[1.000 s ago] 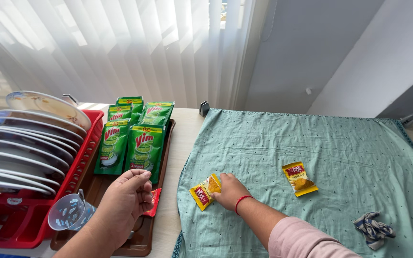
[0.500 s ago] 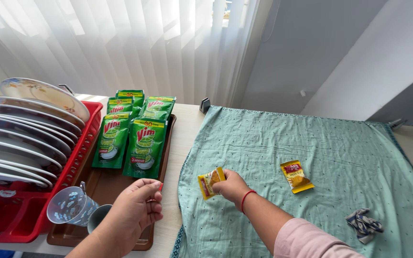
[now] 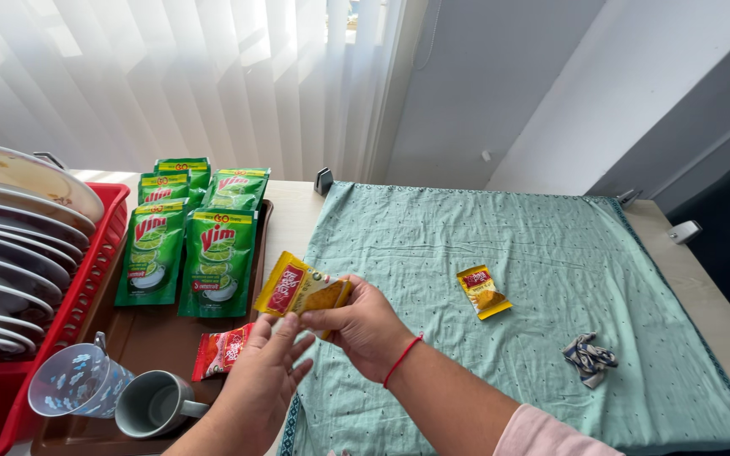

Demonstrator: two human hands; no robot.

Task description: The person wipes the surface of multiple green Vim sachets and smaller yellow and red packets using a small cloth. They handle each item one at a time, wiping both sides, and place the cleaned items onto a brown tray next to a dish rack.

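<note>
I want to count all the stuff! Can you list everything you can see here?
yellow sachet in hand: 1, yellow and red, held up between both hands
yellow sachet on cloth: 1, yellow and red, middle of the cloth
red sachet: 1, red, on the tray
green pouches: about 5, green, far end of the tray
tray: 1, brown, left of the cloth
cloth: 1, pale green, spread on the table
crumpled rag: 1, blue and white, right part of the cloth
plates: a stack, pale, in the red rack
patterned cup: 1, on its side
grey mug: 1, on its side
left hand: touching the sachet
right hand: gripping the sachet
</note>
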